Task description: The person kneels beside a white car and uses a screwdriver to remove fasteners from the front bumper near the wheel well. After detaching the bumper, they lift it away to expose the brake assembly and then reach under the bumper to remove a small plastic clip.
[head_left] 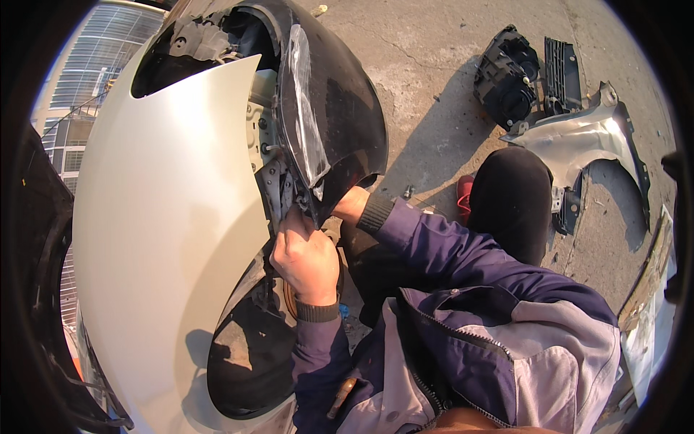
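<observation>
In the head view, the black bumper stands beside a pale car body panel, its lower end pointing toward the person. A whitish strip runs down the bumper's left part. At the bumper's lower corner, the left hand has its fingers bent inward and bunched close together, the tips just under a grey metal bracket at the bumper's left edge. I cannot tell whether those tips pinch anything. The right hand reaches in behind the bumper's lower end from the right; its fingers are hidden, so how far they are open and what they hold cannot be told.

Below the bumper, a dark wheel-arch opening curves into the pale panel. Right of the bumper and well apart from it, a black lamp housing, a black slatted part and a silvery fender lie on the concrete ground. Between the bumper and that fender are the person's dark-trousered knee and a red shoe.
</observation>
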Action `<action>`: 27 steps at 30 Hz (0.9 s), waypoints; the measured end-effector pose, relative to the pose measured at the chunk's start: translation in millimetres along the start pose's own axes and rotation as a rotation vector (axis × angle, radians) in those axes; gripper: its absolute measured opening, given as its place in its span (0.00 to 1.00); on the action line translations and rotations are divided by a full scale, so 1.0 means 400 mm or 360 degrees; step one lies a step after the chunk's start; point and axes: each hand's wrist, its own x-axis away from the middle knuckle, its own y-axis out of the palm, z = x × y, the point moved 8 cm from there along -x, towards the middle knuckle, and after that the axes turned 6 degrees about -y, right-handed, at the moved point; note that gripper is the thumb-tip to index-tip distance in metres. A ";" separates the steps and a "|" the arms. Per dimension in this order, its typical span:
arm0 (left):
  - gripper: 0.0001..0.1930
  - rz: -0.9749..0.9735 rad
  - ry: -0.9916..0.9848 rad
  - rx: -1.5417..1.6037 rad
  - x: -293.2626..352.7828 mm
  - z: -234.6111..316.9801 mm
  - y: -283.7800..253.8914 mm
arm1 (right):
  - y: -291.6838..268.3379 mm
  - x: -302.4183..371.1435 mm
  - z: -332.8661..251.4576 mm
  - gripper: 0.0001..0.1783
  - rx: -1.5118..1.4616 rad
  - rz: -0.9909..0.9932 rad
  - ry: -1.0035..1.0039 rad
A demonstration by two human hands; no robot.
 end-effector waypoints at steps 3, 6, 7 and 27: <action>0.05 -0.0030 0.0022 -0.0047 -0.004 0.004 0.007 | -0.001 0.015 0.001 0.19 0.0051 -0.0037 0.0020; 0.06 -0.0001 0.0075 -0.0180 -0.003 0.018 0.006 | -0.005 0.037 -0.004 0.19 0.0152 -0.0103 0.0032; 0.06 -0.0015 0.0059 -0.0204 -0.003 0.018 0.007 | -0.006 0.044 -0.006 0.19 0.0181 -0.0120 0.0034; 0.10 -0.0314 -0.0074 -0.0407 -0.054 0.004 0.039 | 0.000 0.032 0.014 0.17 -0.0148 0.0021 0.0046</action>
